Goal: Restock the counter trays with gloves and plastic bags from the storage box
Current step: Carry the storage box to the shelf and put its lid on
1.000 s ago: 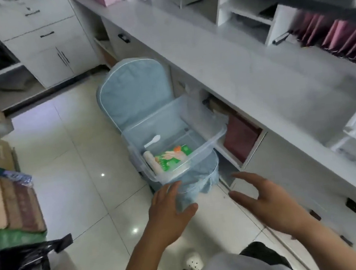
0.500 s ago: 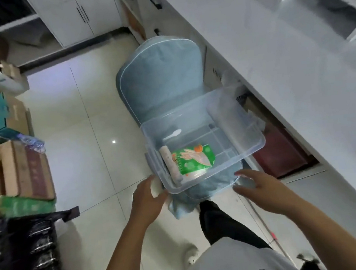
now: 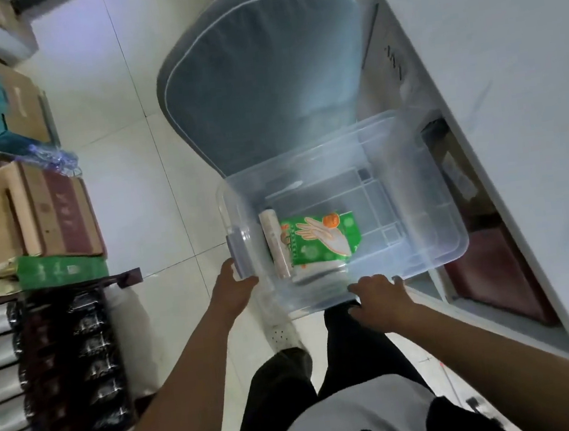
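A clear plastic storage box [image 3: 430, 234] rests on a blue-grey padded chair [image 3: 260, 76] beside the counter. Inside it lie a green packet of gloves [image 3: 324, 239] with a hand printed on it and a pale roll of plastic bags [image 3: 274, 245] along the packet's left side. My left hand [image 3: 233, 290] grips the box's left end at its grey handle. My right hand [image 3: 379, 298] holds the near rim of the box, fingers curled over the edge. No counter trays are in view.
The white counter [image 3: 505, 48] runs along the right, with open shelves under it holding a dark red item [image 3: 491, 269]. Cardboard boxes [image 3: 35, 215], a green pack and black shelving with foil packs [image 3: 45, 366] crowd the left. White floor tiles lie between.
Both hands have reached forward and closed on the box, left on its end handle, right on its near rim. The view has tilted down and nearer to the box.
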The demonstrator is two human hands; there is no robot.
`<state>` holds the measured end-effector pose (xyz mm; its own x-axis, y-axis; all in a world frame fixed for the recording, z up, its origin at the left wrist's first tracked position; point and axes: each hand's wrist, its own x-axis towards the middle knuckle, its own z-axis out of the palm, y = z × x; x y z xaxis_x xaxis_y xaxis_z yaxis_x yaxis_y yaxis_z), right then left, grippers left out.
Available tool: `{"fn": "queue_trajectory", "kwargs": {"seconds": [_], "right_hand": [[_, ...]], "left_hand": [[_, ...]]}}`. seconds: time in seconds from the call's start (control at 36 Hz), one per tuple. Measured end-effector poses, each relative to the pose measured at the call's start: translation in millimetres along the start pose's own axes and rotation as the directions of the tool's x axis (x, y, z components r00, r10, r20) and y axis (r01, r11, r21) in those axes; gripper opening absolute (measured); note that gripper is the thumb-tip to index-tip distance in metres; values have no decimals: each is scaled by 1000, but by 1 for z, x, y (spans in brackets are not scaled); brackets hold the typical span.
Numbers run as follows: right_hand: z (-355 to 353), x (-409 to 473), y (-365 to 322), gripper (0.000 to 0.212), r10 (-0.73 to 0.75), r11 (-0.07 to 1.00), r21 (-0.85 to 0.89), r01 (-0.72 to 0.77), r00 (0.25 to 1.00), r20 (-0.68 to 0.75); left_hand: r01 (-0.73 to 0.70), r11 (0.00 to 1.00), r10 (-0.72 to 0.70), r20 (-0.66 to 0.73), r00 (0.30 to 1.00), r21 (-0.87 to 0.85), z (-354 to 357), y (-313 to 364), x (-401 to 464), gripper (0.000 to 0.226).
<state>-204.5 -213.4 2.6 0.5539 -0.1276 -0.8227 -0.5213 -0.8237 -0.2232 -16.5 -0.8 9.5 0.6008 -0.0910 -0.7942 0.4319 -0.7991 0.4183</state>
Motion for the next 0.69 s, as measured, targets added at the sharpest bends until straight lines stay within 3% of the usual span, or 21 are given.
{"fn": "queue_trajectory", "kwargs": {"seconds": [0.17, 0.28, 0.47, 0.58, 0.69], "right_hand": [[10, 7, 7, 45, -51, 999, 2, 51, 998, -25], [12, 2, 12, 53, -44, 997, 64, 45, 999, -17], [13, -16, 14, 58, 49, 996, 83, -44, 996, -70], [18, -19, 8, 59, 139, 981, 151, -124, 986, -94], [15, -11, -2, 53, 130, 991, 55, -124, 983, -130]], "left_hand": [[153, 957, -149, 36, 988, -247, -1, 12, 25, 67], [218, 888, -193, 102, 976, -404, -3, 17, 39, 51], [250, 816, -198, 156, 968, -521, -12, 16, 35, 33], [266, 788, -180, 206, 962, -555, -24, 11, 30, 42], [252, 758, -176, 184, 967, -601, -35, 0, 21, 43]]}}
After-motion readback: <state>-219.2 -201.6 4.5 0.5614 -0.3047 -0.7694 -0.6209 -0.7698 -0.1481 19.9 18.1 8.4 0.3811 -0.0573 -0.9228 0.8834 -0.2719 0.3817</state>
